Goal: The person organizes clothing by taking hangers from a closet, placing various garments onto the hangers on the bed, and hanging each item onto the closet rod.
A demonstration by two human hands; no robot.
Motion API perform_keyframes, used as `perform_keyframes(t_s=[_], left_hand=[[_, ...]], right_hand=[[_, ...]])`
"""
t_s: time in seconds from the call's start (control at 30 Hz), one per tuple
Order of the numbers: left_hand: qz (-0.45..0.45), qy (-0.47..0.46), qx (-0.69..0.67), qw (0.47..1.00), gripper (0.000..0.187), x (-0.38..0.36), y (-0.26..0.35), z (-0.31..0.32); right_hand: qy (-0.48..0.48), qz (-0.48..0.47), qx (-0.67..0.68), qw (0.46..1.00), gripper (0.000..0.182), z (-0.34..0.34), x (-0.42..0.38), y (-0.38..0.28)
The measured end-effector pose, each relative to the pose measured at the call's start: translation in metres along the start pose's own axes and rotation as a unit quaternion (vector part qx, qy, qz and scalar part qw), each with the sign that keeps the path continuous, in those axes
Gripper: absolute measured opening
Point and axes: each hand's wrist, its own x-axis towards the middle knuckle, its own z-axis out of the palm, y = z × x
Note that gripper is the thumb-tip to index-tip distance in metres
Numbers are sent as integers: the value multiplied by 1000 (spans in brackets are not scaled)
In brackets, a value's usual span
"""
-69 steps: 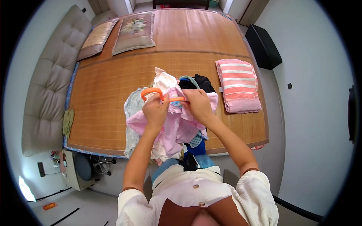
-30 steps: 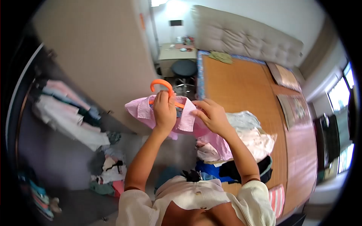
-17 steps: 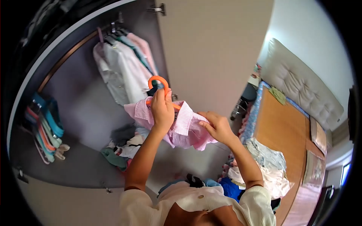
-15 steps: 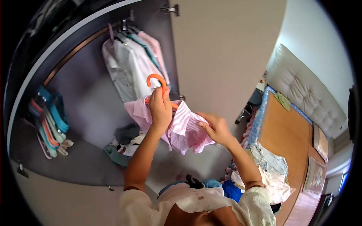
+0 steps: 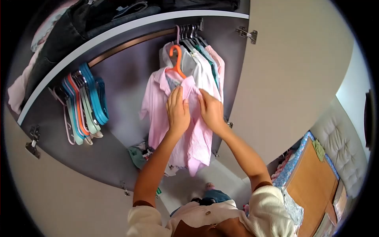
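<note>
A pink striped shirt (image 5: 158, 106) drapes over an orange hanger (image 5: 178, 65), whose hook stands in front of the hanging clothes and below the rail. My left hand (image 5: 179, 112) grips the shirt's front just under the collar, fingers pointing up and thumb to the side. Close beside it, my right hand (image 5: 212, 112) pinches the fabric near the shoulder on the right. The shirt hides part of the hanger's arms. Behind it, white, green and pink garments (image 5: 205, 67) hang from the wardrobe rail (image 5: 134, 44).
Several bare hangers (image 5: 81, 104) in blue, orange and green hang at the left of the rail. Dark folded clothes (image 5: 67, 43) lie on the upper shelf. An open wardrobe door (image 5: 284, 79) stands right. Crumpled clothes (image 5: 137, 156) lie low; a bed (image 5: 316, 170) is farther right.
The shirt has come up and hangs straighter before the garments. My left hand has moved from the hanger's neck down to the shirt's front; my right hand has come closer to it.
</note>
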Motion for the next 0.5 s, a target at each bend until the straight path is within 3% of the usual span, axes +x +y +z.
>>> perform_keyframes(t_s=[0.23, 0.5], left_hand=[[10, 27, 18, 999, 43, 52, -29, 12], [6, 34, -8, 999, 40, 84, -51, 34]], right_hand=[[73, -42, -14, 996, 24, 62, 124, 14], [82, -37, -50, 995, 23, 101, 182, 38]])
